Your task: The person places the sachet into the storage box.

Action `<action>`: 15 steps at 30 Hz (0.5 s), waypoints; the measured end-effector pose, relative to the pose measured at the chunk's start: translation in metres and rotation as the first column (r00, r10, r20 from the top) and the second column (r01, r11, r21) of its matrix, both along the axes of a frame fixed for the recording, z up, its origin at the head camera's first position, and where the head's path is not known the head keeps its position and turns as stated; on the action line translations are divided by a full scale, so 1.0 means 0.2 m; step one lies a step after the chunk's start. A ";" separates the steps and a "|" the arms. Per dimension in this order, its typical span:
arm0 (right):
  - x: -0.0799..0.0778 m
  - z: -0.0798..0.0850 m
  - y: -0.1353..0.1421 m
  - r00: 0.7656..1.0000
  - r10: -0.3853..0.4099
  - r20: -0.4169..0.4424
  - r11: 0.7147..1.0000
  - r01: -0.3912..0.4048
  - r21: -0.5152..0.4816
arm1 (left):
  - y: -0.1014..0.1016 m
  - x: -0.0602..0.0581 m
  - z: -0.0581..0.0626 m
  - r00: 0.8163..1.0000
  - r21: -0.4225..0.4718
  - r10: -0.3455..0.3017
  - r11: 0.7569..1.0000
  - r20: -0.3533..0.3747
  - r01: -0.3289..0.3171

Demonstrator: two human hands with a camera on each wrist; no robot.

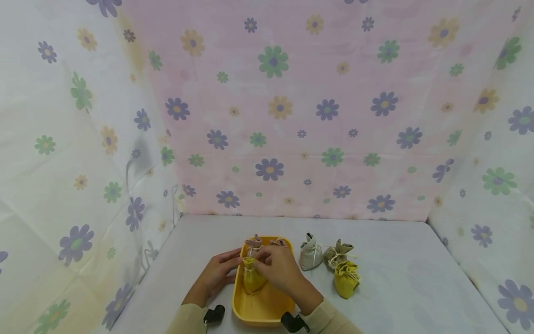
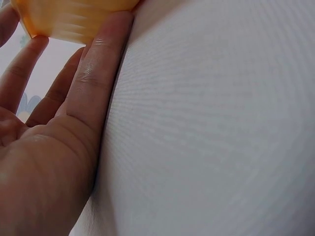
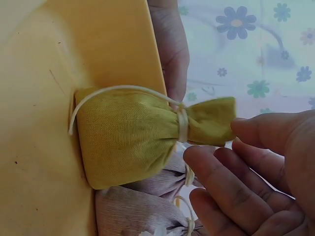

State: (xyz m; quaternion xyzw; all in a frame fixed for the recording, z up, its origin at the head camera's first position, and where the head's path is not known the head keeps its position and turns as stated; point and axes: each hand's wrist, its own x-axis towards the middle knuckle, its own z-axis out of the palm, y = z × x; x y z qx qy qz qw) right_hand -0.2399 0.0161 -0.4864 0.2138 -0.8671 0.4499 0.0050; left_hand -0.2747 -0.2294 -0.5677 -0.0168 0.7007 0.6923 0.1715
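Observation:
A yellow-green drawstring pouch (image 3: pixel 128 137) stands upright inside the yellow tray (image 1: pixel 267 308), its neck tied with pale cord. My right hand (image 1: pixel 283 269) is at the pouch's gathered top. In the right wrist view, the thumb (image 3: pixel 246 132) meets the top edge while the other fingers are spread apart below it, not closed round the cloth. Two dusky pink pouches (image 1: pixel 253 243) sit beyond it in the tray, partly covered by my right hand. My left hand (image 1: pixel 219 273) rests on the table, its extended fingers (image 2: pixel 93 73) touching the tray's left outer side.
Right of the tray, a grey pouch (image 1: pixel 310 257), a brown pouch (image 1: pixel 333 256) and another yellow-green pouch (image 1: pixel 346 280) stand on the white tabletop (image 1: pixel 400 278). Flower-printed cloth (image 1: pixel 292 139) encloses the back and both sides.

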 end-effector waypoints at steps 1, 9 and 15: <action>0.00 0.00 0.00 1.000 0.002 -0.003 1.000 -0.002 -0.001 | 0.00 0.00 0.00 1.000 0.002 0.001 1.000 -0.001 -0.001; 0.04 0.03 0.04 0.999 0.008 -0.051 0.999 -0.010 -0.033 | 0.00 0.01 0.00 1.000 0.020 -0.003 1.000 -0.010 0.003; 0.07 0.04 0.10 0.998 -0.003 -0.062 0.998 -0.001 -0.058 | 0.00 0.01 0.00 1.000 0.012 -0.003 1.000 -0.014 0.003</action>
